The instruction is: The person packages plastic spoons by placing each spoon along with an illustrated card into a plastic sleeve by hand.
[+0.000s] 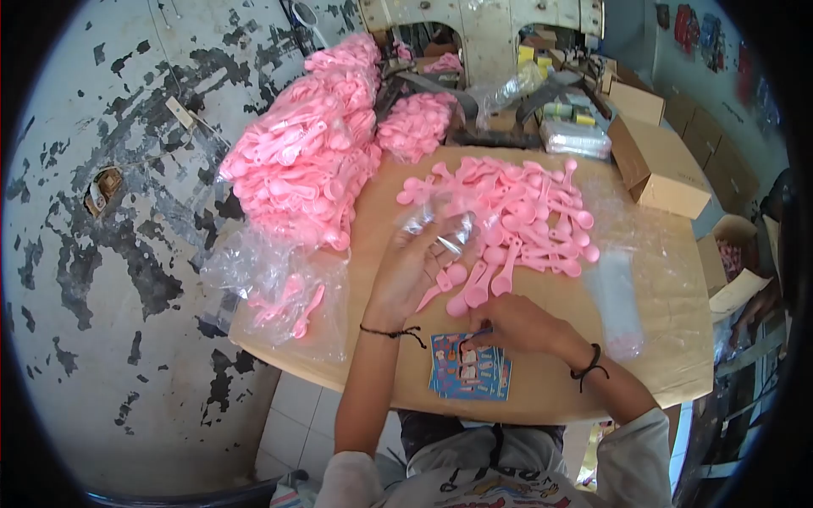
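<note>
Left hand (409, 261) grasps clear plastic (458, 234) above the table (550, 394), likely featherlight and slippery; I can't tell whether the right hand (518, 324) pinches or merely touches the blue cards (468, 381) by the near edge, probably best gripped by their sides.

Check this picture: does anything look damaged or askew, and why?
The left wall looks damaged: it is flaking heavily, and a ragged hole breaks its surface. On the table, the blue cards look slightly askew, their edges not lined up.
</note>
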Available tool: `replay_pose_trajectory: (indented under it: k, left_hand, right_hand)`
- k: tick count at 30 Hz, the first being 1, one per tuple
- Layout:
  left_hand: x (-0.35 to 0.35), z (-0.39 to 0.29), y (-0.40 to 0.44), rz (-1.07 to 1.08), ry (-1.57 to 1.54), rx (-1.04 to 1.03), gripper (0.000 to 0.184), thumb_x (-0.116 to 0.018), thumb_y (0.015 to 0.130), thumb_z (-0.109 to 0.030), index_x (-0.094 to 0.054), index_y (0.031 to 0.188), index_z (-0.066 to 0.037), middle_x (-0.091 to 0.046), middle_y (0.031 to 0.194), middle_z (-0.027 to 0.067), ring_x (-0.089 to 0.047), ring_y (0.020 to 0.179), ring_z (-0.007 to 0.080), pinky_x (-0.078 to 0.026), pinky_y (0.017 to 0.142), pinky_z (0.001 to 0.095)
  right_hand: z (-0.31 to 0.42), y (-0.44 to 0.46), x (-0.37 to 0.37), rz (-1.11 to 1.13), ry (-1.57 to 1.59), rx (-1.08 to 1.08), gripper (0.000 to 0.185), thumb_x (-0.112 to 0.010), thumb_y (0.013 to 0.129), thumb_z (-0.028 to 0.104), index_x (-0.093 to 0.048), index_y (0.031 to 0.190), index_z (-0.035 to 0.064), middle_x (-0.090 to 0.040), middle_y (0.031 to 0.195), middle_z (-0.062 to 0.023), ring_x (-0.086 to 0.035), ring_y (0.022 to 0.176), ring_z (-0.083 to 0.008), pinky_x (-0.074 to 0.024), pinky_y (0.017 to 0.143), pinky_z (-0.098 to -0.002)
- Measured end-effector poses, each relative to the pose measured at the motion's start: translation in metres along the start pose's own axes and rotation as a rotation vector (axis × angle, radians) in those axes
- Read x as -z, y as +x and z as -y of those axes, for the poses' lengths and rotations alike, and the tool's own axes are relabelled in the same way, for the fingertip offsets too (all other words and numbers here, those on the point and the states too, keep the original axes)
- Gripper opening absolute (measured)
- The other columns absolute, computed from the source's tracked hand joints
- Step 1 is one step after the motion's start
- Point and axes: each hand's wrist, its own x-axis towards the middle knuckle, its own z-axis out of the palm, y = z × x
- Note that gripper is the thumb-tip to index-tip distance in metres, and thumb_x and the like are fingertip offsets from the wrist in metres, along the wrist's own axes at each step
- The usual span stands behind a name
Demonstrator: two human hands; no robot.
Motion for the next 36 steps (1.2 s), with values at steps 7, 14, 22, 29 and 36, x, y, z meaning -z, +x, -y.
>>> replay_pose_trajectory:
  k: [7, 14, 22, 29, 36]
  left_hand:
    - [0.014, 0.018, 0.055, -0.057, 0.025, -0.066, 0.04, -0.051, 0.1, -0.022, -0.045, 0.132, 0.001, -0.056, 0.127, 0.0171, -0.059, 0.114, 0.0248, -0.051, 0.098, 0.0374]
    - [0.036, 0.017, 0.05, -0.226, -0.041, -0.161, 0.038, -0.05, 0.1, -0.026, -0.048, 0.128, 0.0, -0.057, 0.126, 0.0148, -0.06, 0.113, 0.0239, -0.05, 0.099, 0.0361]
    - [0.038, 0.033, 0.049, -0.292, -0.032, -0.157, 0.038, -0.053, 0.099, -0.028, -0.05, 0.124, 0.0, -0.059, 0.12, 0.0124, -0.061, 0.109, 0.0212, -0.051, 0.099, 0.0357]
    - [0.026, 0.036, 0.048, -0.397, -0.067, -0.194, 0.032, -0.052, 0.1, -0.027, -0.057, 0.117, -0.001, -0.063, 0.11, 0.0081, -0.062, 0.103, 0.0145, -0.053, 0.09, 0.0287]
    - [0.027, 0.046, 0.047, -0.322, -0.057, -0.182, 0.028, -0.051, 0.1, -0.026, -0.058, 0.115, -0.003, -0.061, 0.104, 0.0031, -0.059, 0.092, 0.0071, -0.052, 0.083, 0.0242]
  right_hand:
    - [-0.031, 0.009, 0.04, -0.284, -0.07, 0.118, 0.021, -0.068, 0.087, 0.025, -0.071, 0.093, 0.005, -0.069, 0.079, -0.0095, -0.064, 0.068, -0.0228, -0.0488, 0.064, -0.0351]
    - [-0.043, 0.052, 0.068, -0.718, 0.623, 0.018, 0.019, -0.061, 0.095, 0.019, -0.067, 0.1, 0.0012, -0.057, 0.066, 0.003, -0.049, 0.052, -0.0013, -0.0374, 0.045, -0.0197]
    - [-0.049, 0.071, 0.044, -0.924, 0.635, 0.015, 0.02, -0.056, 0.097, 0.018, -0.063, 0.104, 0.0008, -0.059, 0.07, 0.0007, -0.051, 0.055, -0.003, -0.0396, 0.048, -0.0206]
    - [-0.058, 0.067, 0.046, -0.68, 0.7, 0.096, 0.02, -0.058, 0.096, 0.019, -0.062, 0.106, 0.0017, -0.057, 0.074, 0.0028, -0.047, 0.059, -0.0026, -0.0383, 0.052, -0.0201]
    - [-0.048, 0.064, 0.048, -0.621, 0.591, -0.018, 0.022, -0.06, 0.093, 0.013, -0.063, 0.109, -0.0017, -0.062, 0.074, -0.0007, -0.055, 0.06, -0.0054, -0.0453, 0.054, -0.0221]
